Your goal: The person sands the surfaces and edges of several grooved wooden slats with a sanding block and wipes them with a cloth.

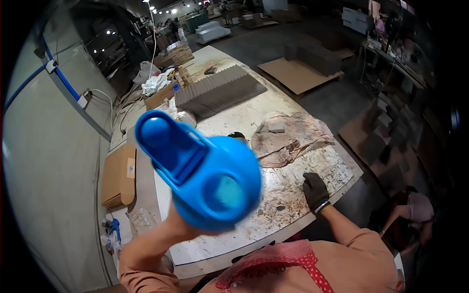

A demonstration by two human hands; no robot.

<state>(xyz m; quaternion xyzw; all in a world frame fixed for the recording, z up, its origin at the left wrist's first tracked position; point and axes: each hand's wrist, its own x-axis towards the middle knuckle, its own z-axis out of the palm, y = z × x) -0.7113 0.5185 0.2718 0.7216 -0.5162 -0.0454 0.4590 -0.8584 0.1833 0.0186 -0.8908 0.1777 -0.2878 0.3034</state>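
A blue bottle [205,176] fills the middle of my head-camera view, raised above the worktop [205,246] and close to the lens. Its rounded lid faces me: a long loop-shaped part reaches up and to the left, and a pale turquoise disc sits on the near side. The left hand [180,227] has hold of the bottle from behind and below; the bottle covers its fingers, so I cannot tell how tightly they close. To the right of the bottle, and well apart from it, the right hand [315,191], in a dark glove, rests on the stained worktop near the edge. Its fingers look curled in; I cannot tell whether anything lies beneath the palm.

Beyond the bottle and to its right, a crumpled, pinkish stained cloth [305,139] is spread out, with a small grey block [276,127] on top. Straight beyond the bottle stands a long row of grey pieces [220,93] with a zigzag upper edge. Farther beyond, to the bottle's left, I see crumpled white material [157,84]. Left of the bottle is a flat brown cardboard box [117,176], and nearer me on that side a blue handheld tool [115,228]. Far right of the bottle, beside the worktop, another person [417,210] appears, partly blurred.
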